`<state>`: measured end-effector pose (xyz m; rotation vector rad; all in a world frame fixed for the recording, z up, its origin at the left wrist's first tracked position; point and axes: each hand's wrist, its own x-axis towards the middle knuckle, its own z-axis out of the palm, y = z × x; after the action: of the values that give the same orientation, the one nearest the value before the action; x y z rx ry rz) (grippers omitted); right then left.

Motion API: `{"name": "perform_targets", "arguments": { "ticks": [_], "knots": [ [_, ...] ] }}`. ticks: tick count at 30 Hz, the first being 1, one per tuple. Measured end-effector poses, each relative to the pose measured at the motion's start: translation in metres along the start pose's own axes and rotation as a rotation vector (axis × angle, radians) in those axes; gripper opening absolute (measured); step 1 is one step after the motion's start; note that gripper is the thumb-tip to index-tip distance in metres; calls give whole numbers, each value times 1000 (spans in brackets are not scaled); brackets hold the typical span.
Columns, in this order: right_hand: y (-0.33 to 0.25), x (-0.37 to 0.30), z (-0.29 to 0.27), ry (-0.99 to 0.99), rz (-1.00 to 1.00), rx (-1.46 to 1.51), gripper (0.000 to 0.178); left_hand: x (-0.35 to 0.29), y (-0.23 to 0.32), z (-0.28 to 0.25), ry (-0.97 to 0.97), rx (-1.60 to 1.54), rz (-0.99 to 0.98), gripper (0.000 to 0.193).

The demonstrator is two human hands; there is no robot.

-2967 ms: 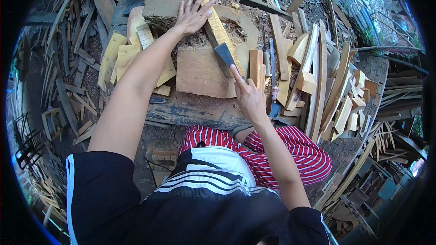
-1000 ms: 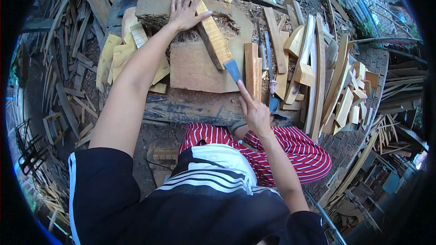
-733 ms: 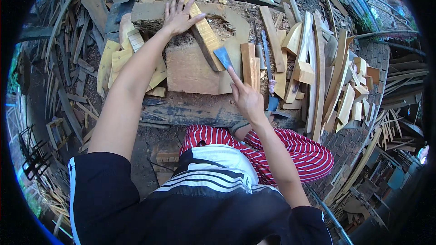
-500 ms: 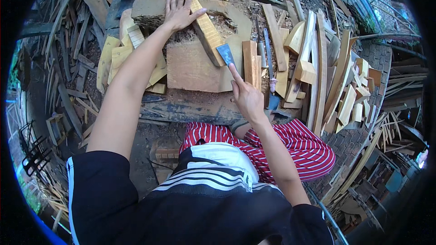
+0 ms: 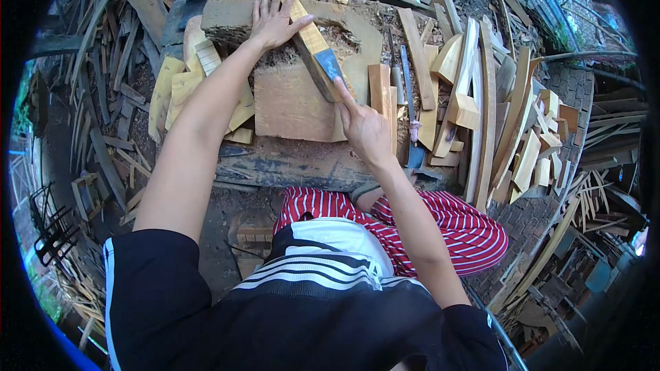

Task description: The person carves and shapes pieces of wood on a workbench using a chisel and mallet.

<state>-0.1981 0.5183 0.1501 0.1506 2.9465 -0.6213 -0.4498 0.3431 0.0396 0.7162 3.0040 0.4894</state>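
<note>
A squared wooden bar (image 5: 306, 36) lies slantwise across a broad, worn wooden block (image 5: 292, 106). My left hand (image 5: 270, 27) rests flat on the bar's upper part, fingers spread, with the thumb reaching over its top face. In my right hand (image 5: 366, 132) is a wide flat metal blade (image 5: 327, 63), bluish and flaring toward its far edge. The index finger stretches along the blade while the other fingers curl beneath, and its handle is hidden by the hand. The blade lies against the bar's near part.
Right of the block stand a short reddish wood piece (image 5: 380, 93) and a long thin metal tool (image 5: 407, 82). Farther right are long strips (image 5: 487, 96) and a heap of offcuts (image 5: 533, 154). Pale cut pieces (image 5: 185, 93) lie left of the block, with scrap wood beyond.
My right hand has pushed the blade up and to the left along the bar, away from its near end. My left hand stays in place on the bar.
</note>
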Motion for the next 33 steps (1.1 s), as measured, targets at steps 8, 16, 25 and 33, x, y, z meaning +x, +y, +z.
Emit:
{"name": "perform_targets", "arguments": {
  "ticks": [8,16,25,33],
  "knots": [
    [9,-37,-15,-42,-26,-58,53,-5,-1,0,78,-2,12,81],
    [1,10,4,-26,-39,53,53,-6,1,3,12,-43,-35,72],
    [-13,35,-13,-37,2,-8,56,1,3,4,62,-41,-5,65],
    [-4,-17,-12,-114,31,13,54,-5,-2,1,84,-62,-23,63]
  ]
}}
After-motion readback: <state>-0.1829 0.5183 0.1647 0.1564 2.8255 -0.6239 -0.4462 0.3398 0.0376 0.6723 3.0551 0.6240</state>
